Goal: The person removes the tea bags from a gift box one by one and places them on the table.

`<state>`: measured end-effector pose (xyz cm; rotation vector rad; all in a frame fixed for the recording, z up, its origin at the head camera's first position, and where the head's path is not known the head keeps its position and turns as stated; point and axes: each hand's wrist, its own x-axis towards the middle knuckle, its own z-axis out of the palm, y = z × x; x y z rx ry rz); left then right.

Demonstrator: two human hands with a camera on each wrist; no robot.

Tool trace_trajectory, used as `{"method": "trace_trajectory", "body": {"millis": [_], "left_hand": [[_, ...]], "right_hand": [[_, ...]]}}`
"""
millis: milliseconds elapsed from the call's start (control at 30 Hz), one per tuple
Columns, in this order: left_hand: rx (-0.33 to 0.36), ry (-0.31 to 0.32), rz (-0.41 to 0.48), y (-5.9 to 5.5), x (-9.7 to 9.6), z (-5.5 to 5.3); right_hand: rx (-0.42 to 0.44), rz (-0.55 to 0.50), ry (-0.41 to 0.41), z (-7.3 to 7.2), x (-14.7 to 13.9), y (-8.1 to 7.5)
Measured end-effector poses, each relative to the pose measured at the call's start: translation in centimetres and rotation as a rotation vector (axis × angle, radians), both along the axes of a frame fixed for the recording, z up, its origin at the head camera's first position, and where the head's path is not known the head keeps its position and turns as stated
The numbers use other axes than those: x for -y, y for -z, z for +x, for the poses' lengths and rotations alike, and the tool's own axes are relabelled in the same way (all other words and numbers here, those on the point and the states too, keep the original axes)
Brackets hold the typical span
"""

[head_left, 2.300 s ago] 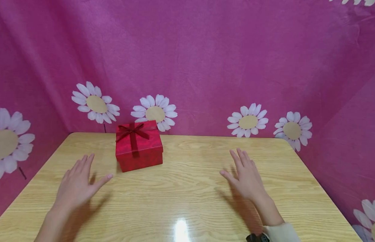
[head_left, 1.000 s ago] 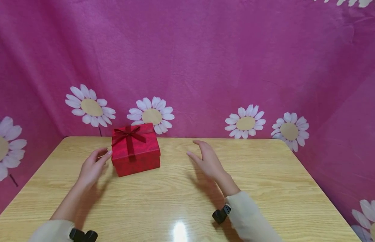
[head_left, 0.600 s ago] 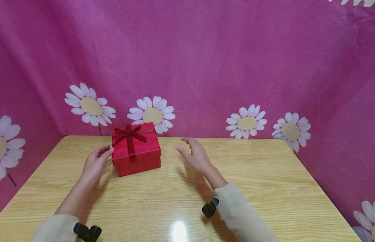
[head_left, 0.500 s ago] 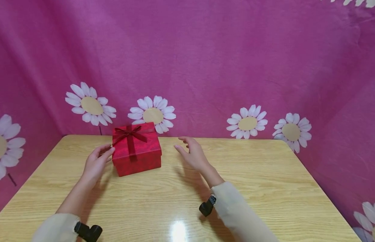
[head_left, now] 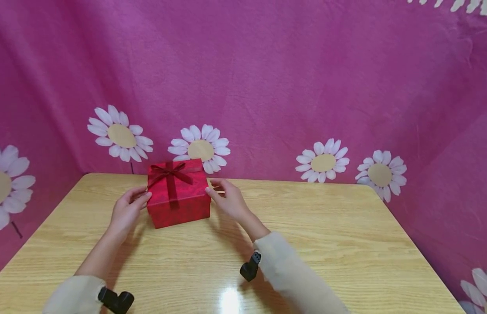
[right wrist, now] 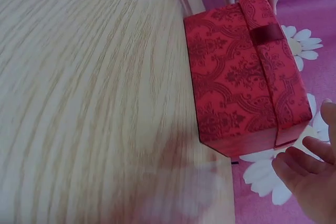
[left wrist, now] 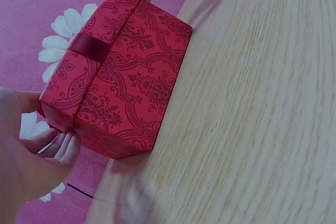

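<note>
A red patterned gift box (head_left: 180, 209) stands lidded on the table, close to its far edge. A dark red ribbon with a bow (head_left: 170, 172) crosses its lid (left wrist: 89, 51). My left hand (head_left: 125, 211) is at the box's left side, where thumb and bent fingers pinch the lid's edge. In the left wrist view its fingertips (left wrist: 67, 139) sit by the lid's lower rim. My right hand (head_left: 230, 200) has come up to the opposite side. Its slightly bent fingers (right wrist: 294, 166) are beside the lid, and a small gap shows there in the right wrist view.
The wood-grain table (head_left: 325, 253) stretches to the right and in front of the box. Just behind it hangs a magenta cloth (head_left: 259, 87) with white daisies, which also closes in both sides. A black wrist camera (head_left: 250, 267) sits on the right sleeve.
My right hand has travelled left across the table to the box's right side. My left hand has moved in to the box's left side and taken the lid's edge. The box stays put.
</note>
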<state>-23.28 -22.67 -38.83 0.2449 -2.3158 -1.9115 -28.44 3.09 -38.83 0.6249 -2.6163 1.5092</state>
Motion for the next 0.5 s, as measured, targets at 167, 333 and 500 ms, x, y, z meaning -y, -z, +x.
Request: {"method": "trace_trajectory", "body": {"millis": [167, 333, 500], "left_hand": [[0.021, 0.007, 0.014, -0.2, 0.0, 0.1], [0.04, 0.018, 0.015, -0.4, -0.1, 0.2], [0.065, 0.058, 0.055, -0.4, -0.5, 0.2]], "right_hand": [[0.036, -0.044, 0.02, 0.2, 0.6, 0.2], [0.063, -0.095, 0.086, 0.6, 0.7, 0.1], [0.16, -0.176, 0.176, 1.0, 0.4, -0.1]]}}
